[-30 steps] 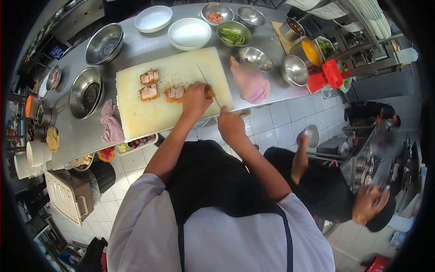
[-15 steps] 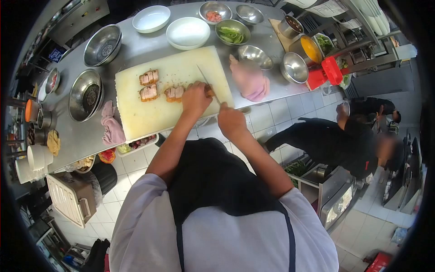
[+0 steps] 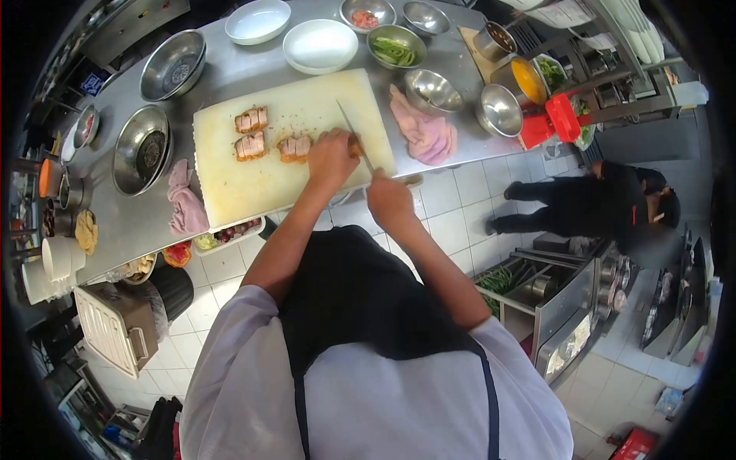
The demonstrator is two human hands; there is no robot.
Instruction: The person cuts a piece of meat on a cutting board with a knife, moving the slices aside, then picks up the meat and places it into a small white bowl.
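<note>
A knife (image 3: 354, 133) is gripped in my right hand (image 3: 389, 202) near the right front edge of the white cutting board (image 3: 253, 192). Its blade points away from me across the board. My left hand (image 3: 331, 160) is closed on a piece of browned meat (image 3: 354, 146) right beside the blade. Just left of that hand lies a sliced meat piece (image 3: 294, 149). Two more sliced portions, an upper one (image 3: 251, 119) and a lower one (image 3: 250, 146), rest further left on the board.
Pink cloths lie right (image 3: 425, 134) and left (image 3: 185, 203) of the board. White bowls (image 3: 320, 47) and metal bowls (image 3: 433, 92) stand behind it, stacked metal bowls (image 3: 143, 151) at left. A red container (image 3: 563, 117) is at right. A person in black (image 3: 590, 201) stands beyond the counter.
The view has shifted slightly. The person in black at the right has moved and changed posture. My hands keep nearly the same position on the meat and knife.
</note>
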